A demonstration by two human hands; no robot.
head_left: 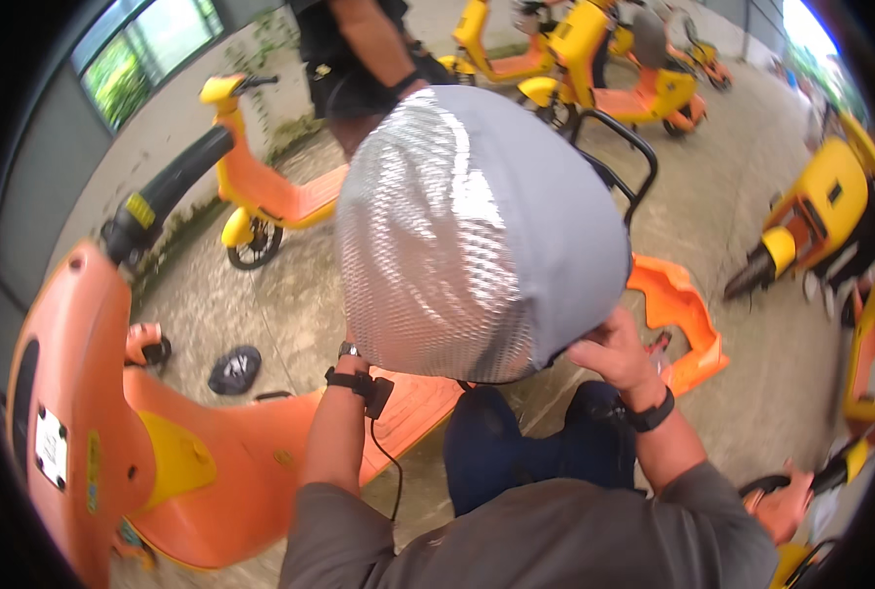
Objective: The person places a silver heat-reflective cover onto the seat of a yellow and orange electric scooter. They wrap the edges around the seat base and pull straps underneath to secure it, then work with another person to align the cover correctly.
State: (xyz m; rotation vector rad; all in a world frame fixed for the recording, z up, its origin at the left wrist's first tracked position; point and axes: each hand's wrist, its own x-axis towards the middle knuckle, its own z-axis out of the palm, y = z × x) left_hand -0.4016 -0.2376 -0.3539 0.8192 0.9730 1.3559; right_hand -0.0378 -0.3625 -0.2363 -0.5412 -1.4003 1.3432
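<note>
A bulky, rounded grey cover (565, 226) with a crinkly silver, waffle-textured face fills the middle of the head view. My right hand (609, 348) grips its lower right edge, thumb and fingers closed on it. My left hand is mostly hidden behind the cover at its lower left; only the wrist, with straps and a small black device, shows below it. Under my arms lies the orange footboard (408, 417) of a scooter, whose front column (74, 353) and black handlebar (167, 191) stand at the left. My legs in dark trousers are beneath the cover.
An orange plastic shell (702, 353) and black metal rack (643, 162) lie beyond the cover. A dark bundle (234, 371) is on the concrete. Yellow-orange scooters (825, 201) stand around, another (290, 196) beside the wall. Another person (359, 44) in dark clothing stands beyond the cover.
</note>
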